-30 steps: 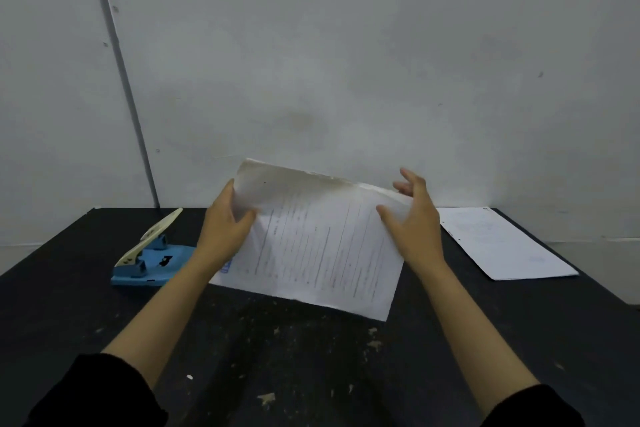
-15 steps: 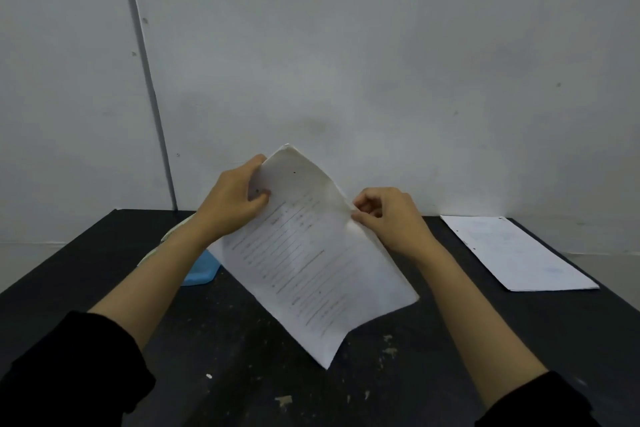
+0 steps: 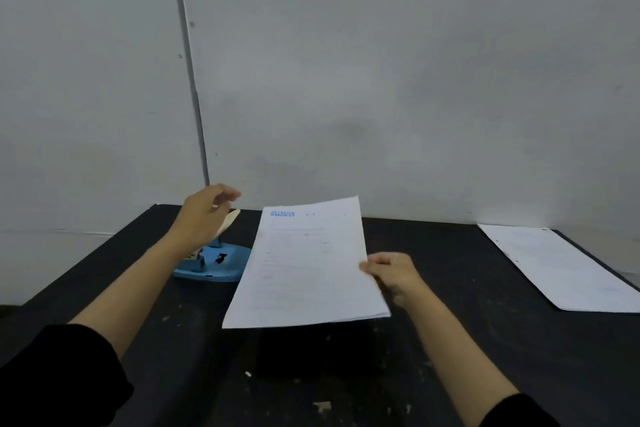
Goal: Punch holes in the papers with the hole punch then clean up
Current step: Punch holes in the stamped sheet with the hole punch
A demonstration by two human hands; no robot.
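Note:
A printed sheet of paper (image 3: pixel 304 267) with a blue stamp at its far end hovers above the black table (image 3: pixel 450 357), casting a shadow below. My right hand (image 3: pixel 391 272) pinches its right edge. My left hand (image 3: pixel 204 215) is off the sheet, fingers loosely curled, hanging just above the cream lever of the blue hole punch (image 3: pixel 216 262). The punch stands on the table left of the sheet, partly hidden by my left wrist. A second white paper (image 3: pixel 561 267) with small holes along its left edge lies flat at the table's right side.
A grey wall (image 3: pixel 381 80) stands close behind the table. Small paper scraps (image 3: pixel 322 406) dot the table's near part. The table's left edge runs diagonally from the punch toward me.
My left hand let go of the sheet and moved left over the punch. The sheet went from tilted up on edge to nearly flat, held by my right hand alone. The view shifted left.

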